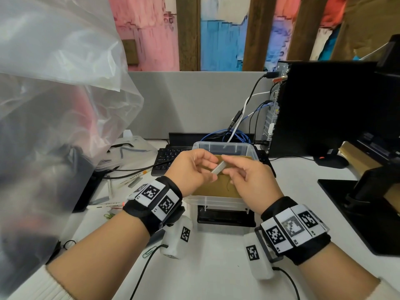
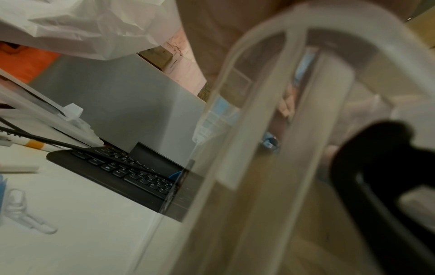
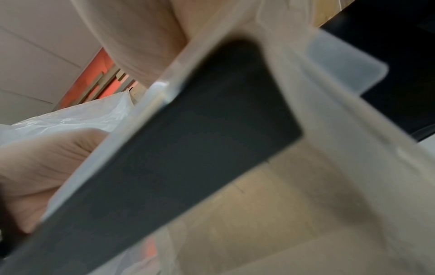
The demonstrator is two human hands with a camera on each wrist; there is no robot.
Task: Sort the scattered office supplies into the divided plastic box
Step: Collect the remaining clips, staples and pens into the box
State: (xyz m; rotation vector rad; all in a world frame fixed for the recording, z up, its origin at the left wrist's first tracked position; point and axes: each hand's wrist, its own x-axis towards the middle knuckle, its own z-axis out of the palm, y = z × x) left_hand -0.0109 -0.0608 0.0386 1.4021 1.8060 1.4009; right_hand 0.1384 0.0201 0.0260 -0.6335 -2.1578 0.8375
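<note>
Pinching staple strip [image 1: 218,168], both hands raised

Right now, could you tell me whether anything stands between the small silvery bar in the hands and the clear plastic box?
Nothing visible does: the small silvery bar is held directly above the open clear plastic box.

Both hands, the left hand [image 1: 190,167] and right hand [image 1: 249,180], meet over the plastic box [image 1: 225,146] on the desk [image 1: 216,267], keyboard [image 1: 166,159] behind-left, pens [image 1: 129,180] left, computer tower [image 1: 313,109] right.
</note>
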